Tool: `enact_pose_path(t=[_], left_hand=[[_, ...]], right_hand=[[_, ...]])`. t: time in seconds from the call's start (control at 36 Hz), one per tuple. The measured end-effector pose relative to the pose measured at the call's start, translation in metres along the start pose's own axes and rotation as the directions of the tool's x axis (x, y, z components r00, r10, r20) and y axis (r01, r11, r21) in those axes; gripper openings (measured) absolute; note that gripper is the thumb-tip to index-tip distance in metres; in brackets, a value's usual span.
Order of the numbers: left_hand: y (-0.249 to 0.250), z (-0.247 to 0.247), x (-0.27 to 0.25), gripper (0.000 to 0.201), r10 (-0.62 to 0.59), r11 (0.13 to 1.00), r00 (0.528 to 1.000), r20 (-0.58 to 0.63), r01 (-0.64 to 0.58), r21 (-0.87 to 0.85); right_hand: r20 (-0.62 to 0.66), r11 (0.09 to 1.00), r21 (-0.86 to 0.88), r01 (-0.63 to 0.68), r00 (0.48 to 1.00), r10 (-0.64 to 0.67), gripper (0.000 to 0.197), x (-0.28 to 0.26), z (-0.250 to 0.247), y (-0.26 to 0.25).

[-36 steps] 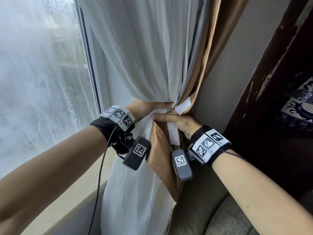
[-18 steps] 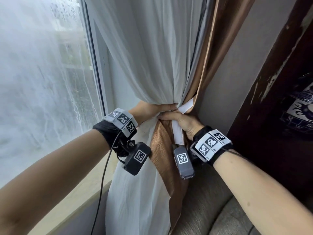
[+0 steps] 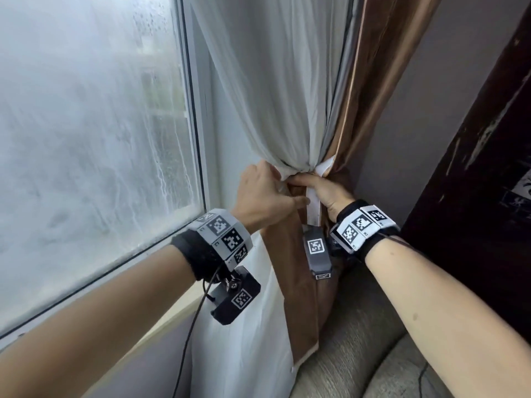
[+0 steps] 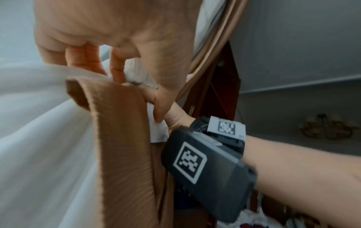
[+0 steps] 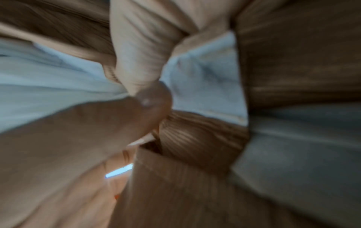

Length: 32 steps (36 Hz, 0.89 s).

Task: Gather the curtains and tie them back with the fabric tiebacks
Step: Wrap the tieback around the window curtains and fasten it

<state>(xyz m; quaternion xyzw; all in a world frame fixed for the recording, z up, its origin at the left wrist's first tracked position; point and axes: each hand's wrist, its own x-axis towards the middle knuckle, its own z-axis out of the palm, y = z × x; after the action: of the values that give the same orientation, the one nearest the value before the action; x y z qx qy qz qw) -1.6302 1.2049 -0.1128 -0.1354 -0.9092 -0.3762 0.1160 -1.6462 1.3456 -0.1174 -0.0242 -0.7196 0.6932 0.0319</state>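
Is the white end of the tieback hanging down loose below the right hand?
Yes: in the head view a white strip of the tieback hangs straight down beside the right hand, its lower end free.

Curtains [image 3: 290, 116] betw. window [image 3: 86, 139] left & wall [image 3: 431, 110] right

Domestic living room. Indicators: rain-streaked window [image 3: 86, 139], sheer white curtain [image 3: 273, 81] layered with brown drape [image 3: 373, 96], upholstered sofa [image 3: 359, 340] below, dark wooden cabinet [image 3: 474, 196] adjacent.
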Motion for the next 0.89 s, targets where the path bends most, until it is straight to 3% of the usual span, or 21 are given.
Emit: enact_pose_path(t=[0.11,0.19,0.28,0.33,0.47,0.64,0.69,0.78,0.83,0.89], left_hand=[[0.011,0.004,-0.002,0.070,0.054,0.986,0.997,0.064,-0.063,0.153],[0.015,0.002,0.007,0.051,0.024,0.973,0.993,0.114,-0.049,0.225],[0.014,-0.009,0.015,0.036,0.015,0.979,0.982,0.188,-0.052,0.197],[0.007,-0.019,0.020,0.030,0.032,0.985,0.971,0.238,-0.071,0.157],[-0.015,-0.039,0.026,0.039,0.056,0.966,0.931,0.360,-0.141,0.215],[-0.027,-0.043,0.028,0.023,0.158,0.865,0.936,0.314,-0.284,0.413],[-0.029,-0.047,0.029,0.023,0.175,0.860,0.949,0.261,-0.276,0.429],[-0.030,-0.052,0.034,0.025,0.184,0.900,0.963,0.196,-0.245,0.360],[-0.028,-0.053,0.039,0.027,0.173,0.916,0.974,0.144,-0.213,0.341],[-0.023,-0.050,0.042,0.038,0.146,0.919,0.983,0.113,-0.177,0.352]], right_hand=[[-0.034,1.000,0.015,-0.026,0.999,0.027,0.009,-0.005,0.001,-0.002],[-0.053,0.998,0.052,-0.034,0.998,0.036,0.006,-0.011,-0.002,-0.002],[-0.095,0.999,0.038,-0.020,0.995,0.024,0.017,-0.013,-0.008,-0.001],[-0.062,0.999,0.023,-0.030,0.998,0.032,0.012,-0.016,-0.011,-0.001],[0.003,0.999,-0.021,-0.024,1.000,0.024,0.014,-0.019,-0.015,-0.001],[0.012,1.000,-0.008,-0.012,1.000,0.012,0.019,-0.021,-0.012,-0.003],[0.002,1.000,-0.006,-0.004,1.000,0.004,0.027,-0.020,-0.013,-0.003],[-0.001,0.999,-0.021,0.033,0.999,-0.033,0.015,-0.021,-0.014,-0.003],[0.021,0.999,-0.017,0.044,0.999,-0.044,0.018,-0.022,-0.013,-0.003],[0.061,0.998,-0.002,0.058,0.996,-0.058,0.019,-0.022,-0.013,-0.003]])
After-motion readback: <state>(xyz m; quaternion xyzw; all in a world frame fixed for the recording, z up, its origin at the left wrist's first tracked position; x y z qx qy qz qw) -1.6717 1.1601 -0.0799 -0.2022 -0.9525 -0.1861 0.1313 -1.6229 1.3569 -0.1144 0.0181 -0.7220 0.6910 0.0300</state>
